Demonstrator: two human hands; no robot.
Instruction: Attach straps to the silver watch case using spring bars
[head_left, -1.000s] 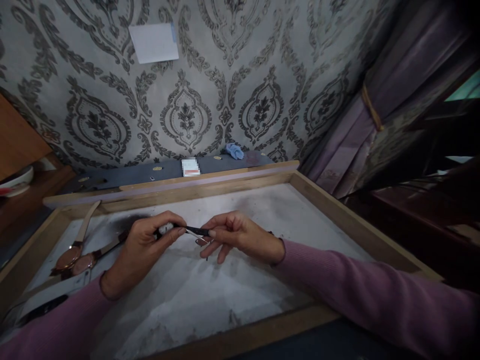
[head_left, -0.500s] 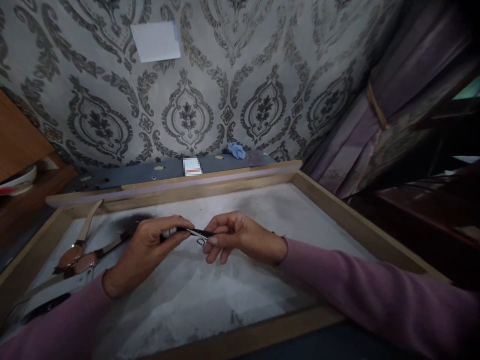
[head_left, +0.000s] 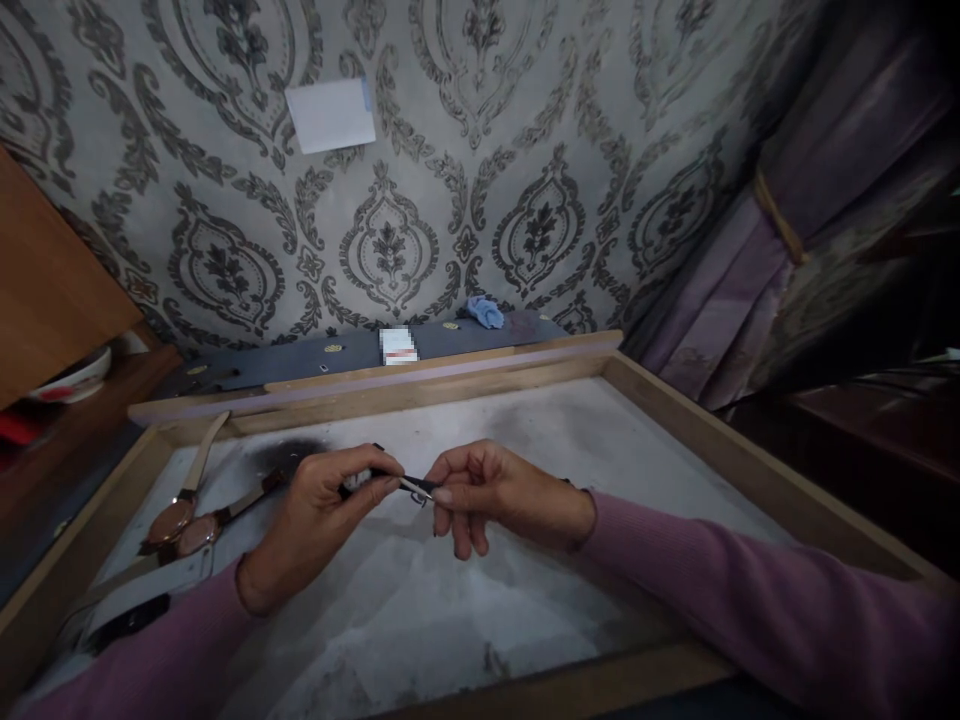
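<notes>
Both hands meet over the white bottom of a shallow wooden tray (head_left: 660, 430). Between their fingertips stretches a thin black strip (head_left: 417, 486) with a pale edge, perhaps a watch strap; its exact kind is unclear. My left hand (head_left: 319, 515) is closed in a pinch on its left end, and a dark piece shows behind the fingers. My right hand (head_left: 517, 495) pinches the other end between thumb and forefinger, its remaining fingers curled loosely below. A small dark loop hangs under the strip near the right thumb. Two wristwatches, one larger (head_left: 171, 520) and one smaller (head_left: 198, 535), lie left of my left hand.
A pale flat case (head_left: 161, 585) and a black object (head_left: 129, 622) lie in the tray's left part. Behind the tray are a small white box (head_left: 398, 346) and a crumpled blue cloth (head_left: 486, 312). A purple curtain (head_left: 739, 290) hangs at right.
The view has shifted, so the whole scene appears slightly lower and farther right. Both hands keep their pinch on the black strip, with little visible change between them.
</notes>
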